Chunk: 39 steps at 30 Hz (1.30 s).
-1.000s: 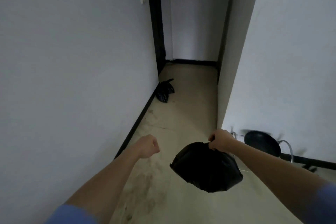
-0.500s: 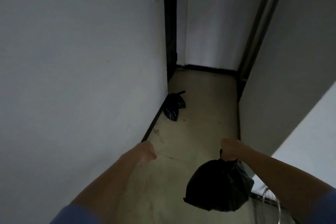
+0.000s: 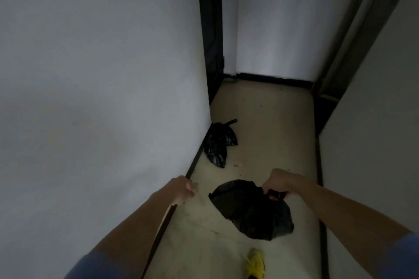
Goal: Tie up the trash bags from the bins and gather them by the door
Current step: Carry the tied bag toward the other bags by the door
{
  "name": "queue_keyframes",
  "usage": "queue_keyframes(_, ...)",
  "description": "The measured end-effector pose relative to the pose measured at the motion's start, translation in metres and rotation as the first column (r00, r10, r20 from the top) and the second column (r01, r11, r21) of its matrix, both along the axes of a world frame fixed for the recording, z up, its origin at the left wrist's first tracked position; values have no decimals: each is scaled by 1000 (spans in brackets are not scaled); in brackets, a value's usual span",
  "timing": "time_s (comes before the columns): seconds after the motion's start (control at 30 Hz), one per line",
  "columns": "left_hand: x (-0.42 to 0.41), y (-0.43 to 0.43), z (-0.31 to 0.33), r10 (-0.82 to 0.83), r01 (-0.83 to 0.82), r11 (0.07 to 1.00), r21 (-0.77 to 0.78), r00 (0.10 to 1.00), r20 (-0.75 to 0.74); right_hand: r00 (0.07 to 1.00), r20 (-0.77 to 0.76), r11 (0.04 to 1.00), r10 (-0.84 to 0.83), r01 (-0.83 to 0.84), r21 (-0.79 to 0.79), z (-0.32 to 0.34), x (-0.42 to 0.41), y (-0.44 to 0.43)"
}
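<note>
**Hallway inspection: one bag in hand, one on the floor**

Head view. I note two containers, both black trash bags. The plastic is opaque, so I cannot tell their contents. The carried bag [image 3: 251, 208] hangs clear of the floor [image 3: 267, 120] in mid-corridor. It is bulging and rounded, its film crumpled and dull, its neck gathered into a dark twist. The right hand [image 3: 277, 182] clenches that neck, fingers curled round it. The left hand [image 3: 183, 190] holds nothing, its fingers curled in, close to the left wall [image 3: 102, 75]. The second bag [image 3: 218, 140] lies ahead on the floor against the dark skirting, glossy and creased, its knotted tail pointing up and right, just short of the dark door frame [image 3: 209, 29]. The floor is pale, speckled and scuffed. A yellow shoe [image 3: 256, 264] shows at the bottom edge.
</note>
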<state>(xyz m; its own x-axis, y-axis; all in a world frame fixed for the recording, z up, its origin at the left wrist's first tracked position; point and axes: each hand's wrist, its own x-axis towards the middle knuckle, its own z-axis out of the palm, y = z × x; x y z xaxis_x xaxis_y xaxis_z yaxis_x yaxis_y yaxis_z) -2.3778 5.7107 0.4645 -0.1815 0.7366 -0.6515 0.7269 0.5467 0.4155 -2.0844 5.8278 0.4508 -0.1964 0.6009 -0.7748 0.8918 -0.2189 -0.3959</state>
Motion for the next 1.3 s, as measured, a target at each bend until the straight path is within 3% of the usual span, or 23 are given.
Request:
queue_keyframes(0.2,-29,125,-9,77,-75,996,43,996,-42,999,-35,997,-33,30,-75,-18,-53,144)
queue_keyframes(0.47,-97,237,-72,120,-118,990,-75,993,21,1000,-1,990,-11,11,-139,-70,-145,275)
queue_keyframes(0.8,-189,382,-172,102,-99,970,-224,995,2,977,57,931,-204,211,-297,-184,-245,403)
queue_keyframes(0.97,-205,432,-229,90,-92,965,-247,996,-20,968,64,915,-241,249,-317,-254,-284,440)
queue_keyframes(1.3,-209,464,-408,273,-261,927,-270,962,7,908,67,807,-413,399,-435,-460,-339,476)
